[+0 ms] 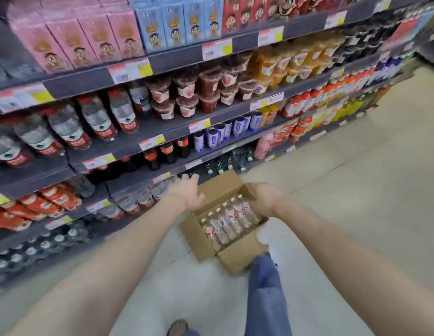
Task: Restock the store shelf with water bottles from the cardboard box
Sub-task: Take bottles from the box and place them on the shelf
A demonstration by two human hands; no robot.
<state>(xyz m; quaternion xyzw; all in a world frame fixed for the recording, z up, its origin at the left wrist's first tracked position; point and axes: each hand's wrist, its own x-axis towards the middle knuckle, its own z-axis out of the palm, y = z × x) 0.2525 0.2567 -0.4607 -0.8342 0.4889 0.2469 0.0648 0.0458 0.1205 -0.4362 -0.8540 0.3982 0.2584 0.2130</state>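
Observation:
An open cardboard box (197,236) stands on the floor by the shelf, holding several clear water bottles (229,223) with white caps and red-white labels. My left hand (187,190) hovers over the box's far left flap, fingers spread and holding nothing. My right hand (264,200) is at the box's right flap, fingers bent over its edge; the hand is blurred. The store shelf (138,127) runs along the left, with red-labelled water bottles (94,120) on one level.
The shelves carry pink and blue drink cartons (89,37), jelly cups (187,93), cola bottles (162,154) and orange juice (308,103). Dark bottles (29,253) fill the lowest level. A tiled floor (356,190) stretches right. My leg in blue jeans (267,287) stands beside the box.

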